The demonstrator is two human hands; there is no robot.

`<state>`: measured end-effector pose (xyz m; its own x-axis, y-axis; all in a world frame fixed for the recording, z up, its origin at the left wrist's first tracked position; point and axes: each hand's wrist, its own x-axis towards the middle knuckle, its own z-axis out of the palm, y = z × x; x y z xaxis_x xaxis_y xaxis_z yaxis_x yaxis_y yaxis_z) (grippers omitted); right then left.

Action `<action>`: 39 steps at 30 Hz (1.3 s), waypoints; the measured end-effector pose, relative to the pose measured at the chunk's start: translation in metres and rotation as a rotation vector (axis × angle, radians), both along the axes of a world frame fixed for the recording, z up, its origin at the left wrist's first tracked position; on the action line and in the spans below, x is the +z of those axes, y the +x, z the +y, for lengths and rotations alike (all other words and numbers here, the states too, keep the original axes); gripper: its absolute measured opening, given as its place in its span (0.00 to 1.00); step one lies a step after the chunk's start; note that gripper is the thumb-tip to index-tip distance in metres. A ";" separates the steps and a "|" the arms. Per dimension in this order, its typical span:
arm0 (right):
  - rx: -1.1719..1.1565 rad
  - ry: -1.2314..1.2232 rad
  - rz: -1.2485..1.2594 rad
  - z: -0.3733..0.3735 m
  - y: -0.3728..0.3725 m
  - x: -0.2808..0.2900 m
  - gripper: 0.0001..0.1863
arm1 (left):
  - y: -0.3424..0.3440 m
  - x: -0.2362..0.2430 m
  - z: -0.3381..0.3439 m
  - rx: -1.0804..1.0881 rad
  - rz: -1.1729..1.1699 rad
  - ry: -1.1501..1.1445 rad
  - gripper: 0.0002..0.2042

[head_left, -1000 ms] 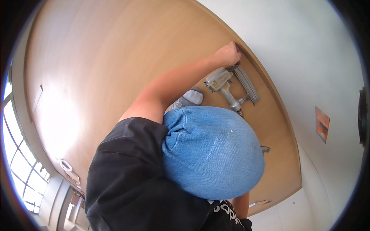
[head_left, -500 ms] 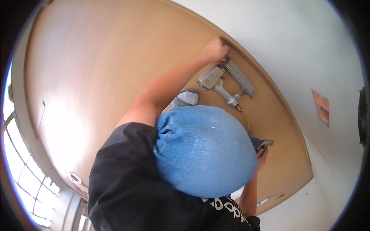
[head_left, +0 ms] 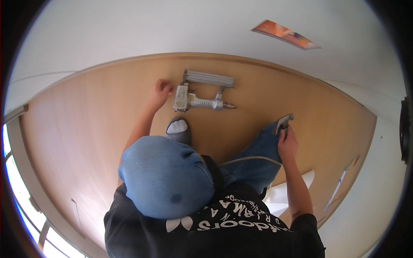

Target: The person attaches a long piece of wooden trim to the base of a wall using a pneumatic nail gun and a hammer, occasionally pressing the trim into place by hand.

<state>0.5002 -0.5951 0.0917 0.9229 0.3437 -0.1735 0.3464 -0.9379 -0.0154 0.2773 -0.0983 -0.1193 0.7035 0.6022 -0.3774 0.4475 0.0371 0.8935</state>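
Observation:
On the wood floor a silver nail gun (head_left: 182, 96) lies on its side, its long ribbed magazine toward the wall and its air fitting pointing right. My left hand (head_left: 162, 91) hovers just left of the nail gun, apart from it, fingers curled in; whatever they pinch, if anything, is too small to make out. Over by my right knee, my right hand (head_left: 288, 144) grips a grey metal tool with a hooked end (head_left: 282, 123). My fingers and the jeans partly hide this tool, so its exact kind is unclear.
A brown baseboard (head_left: 241, 59) runs along the foot of the white wall, which bears an orange picture (head_left: 284, 34). My grey-socked foot (head_left: 180, 130) rests near the nail gun. A thin tan hose (head_left: 249, 158) crosses my right leg. White sheet-like material (head_left: 279, 195) lies behind me at right.
My view has swung right toward the wall. My left hand has come away from the baseboard and sits beside the nail gun. The right hand still holds the grey tool.

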 end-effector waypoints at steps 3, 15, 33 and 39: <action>0.011 0.038 0.000 -0.011 0.000 -0.004 0.25 | -0.028 0.027 0.007 -0.051 -0.030 0.002 0.12; 0.023 0.100 0.024 -0.018 -0.005 0.019 0.26 | 0.013 0.505 -0.041 -0.372 -1.021 0.972 0.20; 0.448 -0.081 0.437 0.003 -0.006 0.117 0.25 | 0.089 0.802 0.001 -0.229 -0.638 1.700 0.18; 0.930 -0.189 0.321 0.156 -0.037 0.352 0.23 | 0.110 0.818 0.015 -0.242 -0.583 1.609 0.18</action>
